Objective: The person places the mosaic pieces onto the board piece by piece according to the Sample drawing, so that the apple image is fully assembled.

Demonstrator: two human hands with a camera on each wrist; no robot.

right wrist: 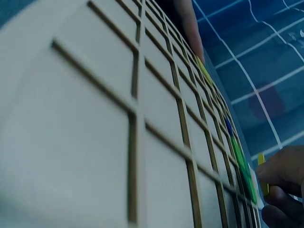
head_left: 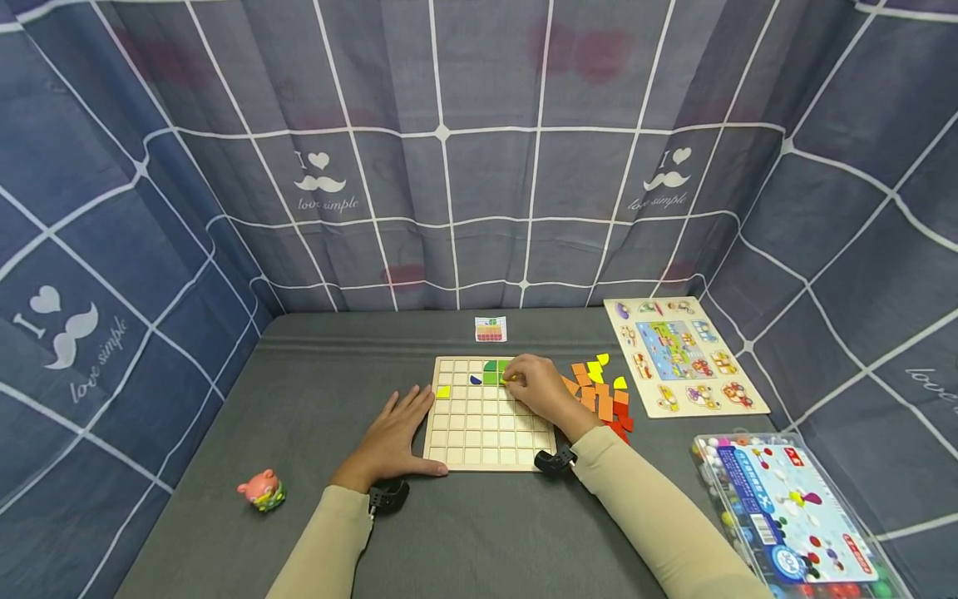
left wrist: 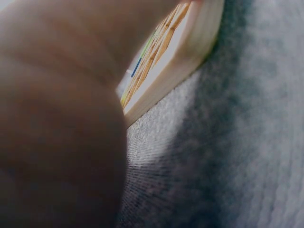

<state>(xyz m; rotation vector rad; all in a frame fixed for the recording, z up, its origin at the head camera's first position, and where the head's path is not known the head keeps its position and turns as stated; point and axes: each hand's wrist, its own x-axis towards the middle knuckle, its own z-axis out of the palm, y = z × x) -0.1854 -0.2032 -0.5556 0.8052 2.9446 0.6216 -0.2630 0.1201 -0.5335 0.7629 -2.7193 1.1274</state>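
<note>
A wooden grid board (head_left: 479,437) lies flat on the grey table. My left hand (head_left: 397,437) rests at its left edge, fingers straight, thumb by the near corner. Over the board's far right part, my right hand (head_left: 540,387) pinches a small yellow tile (right wrist: 262,174), seen edge-on in the right wrist view. Green tiles (head_left: 490,378) fill cells at the far side, next to a dark blue half-round piece (head_left: 476,380). Near the left edge of the board sits a yellow square tile (head_left: 443,392). The right fingers partly cover the green tiles.
Loose orange tiles (head_left: 604,408), with yellow and red ones, lie right of the board. A small pattern card (head_left: 491,329) is behind it. Farther right are a picture puzzle board (head_left: 659,399) and a clear case (head_left: 801,516). A pink pig figurine (head_left: 262,489) stands left.
</note>
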